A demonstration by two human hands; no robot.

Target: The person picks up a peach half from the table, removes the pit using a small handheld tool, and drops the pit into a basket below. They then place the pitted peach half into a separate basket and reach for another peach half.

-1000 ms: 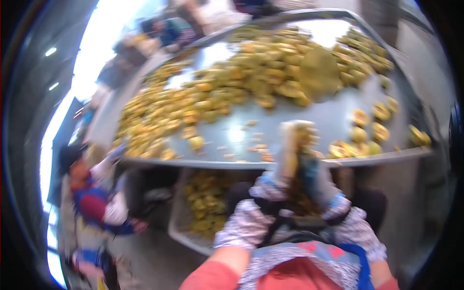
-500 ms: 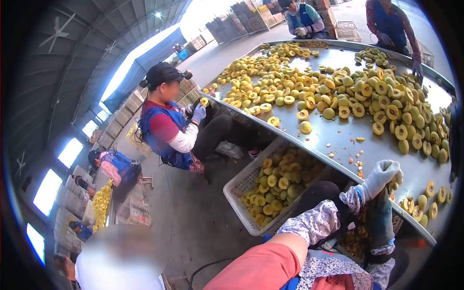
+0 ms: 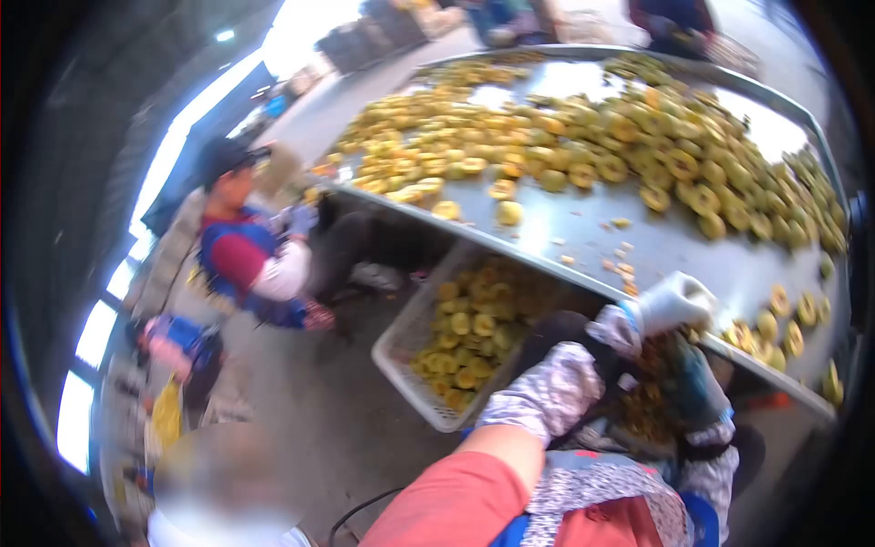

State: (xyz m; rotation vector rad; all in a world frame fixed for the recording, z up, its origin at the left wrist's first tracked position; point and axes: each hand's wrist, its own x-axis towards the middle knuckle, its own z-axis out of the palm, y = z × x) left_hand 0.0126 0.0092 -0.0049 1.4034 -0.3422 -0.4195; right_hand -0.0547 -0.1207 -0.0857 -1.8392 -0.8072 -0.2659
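My left hand (image 3: pixel 676 304), in a white glove, is closed with its fingers curled over, just in front of the table's near edge. What it holds, if anything, is blurred. Just below it is my right hand (image 3: pixel 698 387), in a dark teal glove; its fingers are smeared by motion and partly hidden. Beyond both hands, halved yellow-green stone fruit (image 3: pixel 684 164) lies heaped on the metal table (image 3: pixel 538 219). A few fruit halves (image 3: pixel 767 325) sit near the table edge, to the right of my left hand. Loose pits (image 3: pixel 625 270) are scattered left of it.
A white plastic crate (image 3: pixel 401 365) of fruit halves stands on the floor, partly under the table. Beside the table's left end a co-worker (image 3: pixel 251 242) sits in a blue vest. Other people are across the table and at lower left. A dark cable (image 3: pixel 360 510) runs along the floor.
The view has shifted and blurred. My two gloved hands have come lower and back from over the tabletop towards my lap, staying close together.
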